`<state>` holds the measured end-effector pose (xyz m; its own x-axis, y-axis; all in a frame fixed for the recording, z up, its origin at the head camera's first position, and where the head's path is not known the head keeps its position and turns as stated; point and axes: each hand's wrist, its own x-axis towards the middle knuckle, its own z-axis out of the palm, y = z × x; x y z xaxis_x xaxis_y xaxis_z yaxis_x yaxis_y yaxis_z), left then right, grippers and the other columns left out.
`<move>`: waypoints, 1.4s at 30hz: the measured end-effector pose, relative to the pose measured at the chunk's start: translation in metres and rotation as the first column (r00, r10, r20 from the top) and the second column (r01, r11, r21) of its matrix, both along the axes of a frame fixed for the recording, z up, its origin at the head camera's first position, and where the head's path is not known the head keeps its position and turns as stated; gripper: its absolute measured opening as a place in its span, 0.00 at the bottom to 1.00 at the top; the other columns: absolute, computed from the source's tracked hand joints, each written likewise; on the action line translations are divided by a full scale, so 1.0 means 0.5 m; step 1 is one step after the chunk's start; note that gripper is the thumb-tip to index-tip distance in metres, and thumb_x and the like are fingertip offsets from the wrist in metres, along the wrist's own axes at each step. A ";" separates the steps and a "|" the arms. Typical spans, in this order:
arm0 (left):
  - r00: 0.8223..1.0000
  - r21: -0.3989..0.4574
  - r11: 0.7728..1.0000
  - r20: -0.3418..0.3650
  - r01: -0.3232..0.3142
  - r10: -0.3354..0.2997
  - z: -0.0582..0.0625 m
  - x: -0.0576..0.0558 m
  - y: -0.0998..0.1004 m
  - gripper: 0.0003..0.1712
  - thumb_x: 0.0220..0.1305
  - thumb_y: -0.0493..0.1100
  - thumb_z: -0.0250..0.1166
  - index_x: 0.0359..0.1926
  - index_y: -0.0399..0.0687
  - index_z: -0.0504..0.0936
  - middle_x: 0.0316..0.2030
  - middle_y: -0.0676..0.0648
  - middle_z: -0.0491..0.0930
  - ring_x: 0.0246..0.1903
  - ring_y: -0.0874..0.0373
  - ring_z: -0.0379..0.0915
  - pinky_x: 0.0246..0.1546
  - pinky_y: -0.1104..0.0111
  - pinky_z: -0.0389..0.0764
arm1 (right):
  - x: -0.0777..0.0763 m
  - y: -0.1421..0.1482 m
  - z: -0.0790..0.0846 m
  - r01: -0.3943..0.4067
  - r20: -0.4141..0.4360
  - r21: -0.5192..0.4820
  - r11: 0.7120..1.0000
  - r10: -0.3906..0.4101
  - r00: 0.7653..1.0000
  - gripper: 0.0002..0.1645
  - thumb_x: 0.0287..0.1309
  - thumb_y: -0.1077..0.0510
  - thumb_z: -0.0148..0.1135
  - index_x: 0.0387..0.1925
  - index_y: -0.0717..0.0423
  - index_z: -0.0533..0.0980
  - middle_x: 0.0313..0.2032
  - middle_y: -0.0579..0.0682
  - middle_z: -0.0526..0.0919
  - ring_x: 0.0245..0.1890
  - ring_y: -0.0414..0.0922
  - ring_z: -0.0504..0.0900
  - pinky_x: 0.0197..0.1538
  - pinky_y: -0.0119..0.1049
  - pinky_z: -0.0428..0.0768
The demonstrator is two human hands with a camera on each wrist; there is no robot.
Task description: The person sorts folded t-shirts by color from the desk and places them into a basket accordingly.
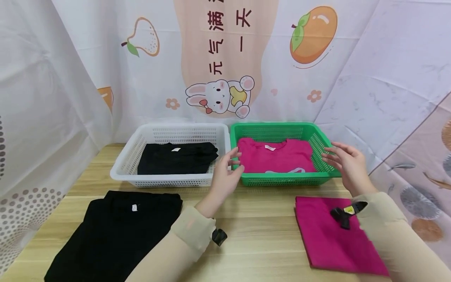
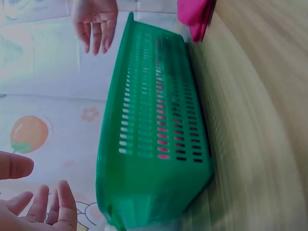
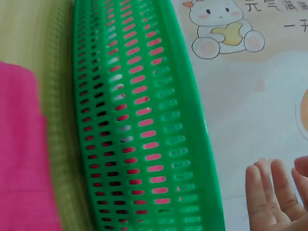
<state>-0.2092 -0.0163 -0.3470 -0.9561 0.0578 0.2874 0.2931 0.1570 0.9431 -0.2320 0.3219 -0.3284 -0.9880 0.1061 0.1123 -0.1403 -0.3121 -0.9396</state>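
Note:
A green basket (image 1: pixel 282 178) stands at the back of the table with a folded pink shirt (image 1: pixel 275 156) inside. My left hand (image 1: pixel 226 174) hovers by its left end, over the gap beside the white basket (image 1: pixel 169 181), fingers loosely bent and holding nothing. At the right end, my right hand (image 1: pixel 347 164) hangs near the rim, fingers extended and holding nothing. The right wrist view shows the right hand (image 3: pixel 274 197) above the green rim. In the left wrist view the left hand (image 2: pixel 43 207) is apart from the basket wall (image 2: pixel 144 178).
Inside the white basket lies a folded black shirt (image 1: pixel 176 158). Another black shirt (image 1: pixel 119 231) is folded on the table at front left. A folded pink garment (image 1: pixel 331 243) lies at front right, under the right forearm. A printed curtain (image 1: pixel 148 86) hangs behind.

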 end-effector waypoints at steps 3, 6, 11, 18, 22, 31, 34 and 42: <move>1.000 0.019 1.000 0.006 0.022 -0.022 -0.008 0.014 0.000 0.30 0.65 0.31 0.59 0.69 0.40 0.69 0.60 0.39 0.76 0.54 0.44 0.75 0.47 0.65 0.80 | 0.023 0.006 -0.008 -0.025 -0.001 0.029 0.999 0.025 1.000 0.08 0.67 0.61 0.60 0.45 0.52 0.80 0.38 0.46 0.88 0.36 0.41 0.89 0.41 0.32 0.86; 0.998 0.029 0.998 0.023 0.050 -0.051 -0.017 0.028 0.001 0.29 0.66 0.32 0.59 0.68 0.40 0.69 0.60 0.39 0.76 0.55 0.43 0.75 0.45 0.69 0.79 | 0.042 0.015 -0.012 -0.055 -0.015 0.024 0.998 0.055 0.998 0.10 0.67 0.63 0.59 0.47 0.53 0.81 0.40 0.47 0.89 0.38 0.42 0.89 0.42 0.33 0.86; 0.995 0.036 0.996 0.040 0.087 -0.089 -0.035 0.043 0.004 0.29 0.65 0.31 0.59 0.68 0.39 0.70 0.60 0.39 0.76 0.54 0.42 0.74 0.42 0.75 0.77 | 0.074 0.038 -0.017 -0.073 -0.047 -0.005 0.997 0.073 0.996 0.13 0.67 0.67 0.57 0.49 0.55 0.81 0.41 0.49 0.89 0.39 0.44 0.89 0.43 0.35 0.86; 0.993 0.057 0.993 0.054 0.106 -0.109 -0.062 0.056 0.018 0.29 0.64 0.30 0.60 0.67 0.37 0.70 0.60 0.35 0.75 0.53 0.40 0.75 0.41 0.76 0.77 | 0.114 0.079 -0.033 -0.149 -0.081 -0.080 0.986 0.142 0.986 0.18 0.70 0.72 0.48 0.52 0.59 0.80 0.45 0.52 0.88 0.41 0.48 0.89 0.45 0.38 0.86; 0.988 0.085 0.989 0.089 0.117 -0.125 -0.068 0.066 0.032 0.29 0.64 0.31 0.60 0.66 0.36 0.70 0.60 0.33 0.75 0.53 0.41 0.75 0.41 0.75 0.76 | 0.128 0.108 -0.047 -0.247 -0.110 -0.128 0.961 0.234 0.966 0.21 0.73 0.72 0.40 0.54 0.62 0.78 0.48 0.55 0.87 0.45 0.51 0.88 0.47 0.41 0.86; 0.974 0.130 0.979 0.144 0.159 -0.177 -0.094 0.094 0.068 0.28 0.62 0.30 0.61 0.65 0.31 0.71 0.58 0.32 0.76 0.53 0.39 0.76 0.43 0.77 0.78 | 0.159 0.155 -0.084 -0.300 -0.117 -0.118 0.947 0.287 0.951 0.27 0.75 0.71 0.32 0.56 0.59 0.78 0.50 0.53 0.87 0.48 0.48 0.88 0.48 0.36 0.85; 0.964 0.148 0.974 0.183 0.169 -0.195 -0.100 0.104 0.079 0.28 0.62 0.31 0.61 0.65 0.34 0.72 0.59 0.34 0.76 0.53 0.41 0.76 0.42 0.77 0.79 | 0.171 0.161 -0.092 -0.231 -0.098 -0.085 0.969 0.222 0.970 0.26 0.75 0.70 0.34 0.55 0.56 0.79 0.49 0.51 0.88 0.47 0.45 0.88 0.47 0.32 0.85; 0.938 0.235 0.955 0.251 0.181 -0.240 -0.115 0.126 0.105 0.29 0.60 0.30 0.62 0.64 0.33 0.72 0.60 0.33 0.75 0.54 0.42 0.75 0.41 0.71 0.83 | 0.199 0.177 -0.116 -0.001 0.011 -0.056 0.998 0.001 1.000 0.20 0.72 0.69 0.46 0.48 0.49 0.83 0.42 0.44 0.89 0.41 0.39 0.89 0.42 0.24 0.81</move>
<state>-0.1459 0.0362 -0.4043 -0.9712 0.2343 0.0433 0.0237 -0.0854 0.9961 -0.1327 0.4102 -0.3864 -0.9893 0.1110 0.0949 -0.1294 -0.3645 -0.9222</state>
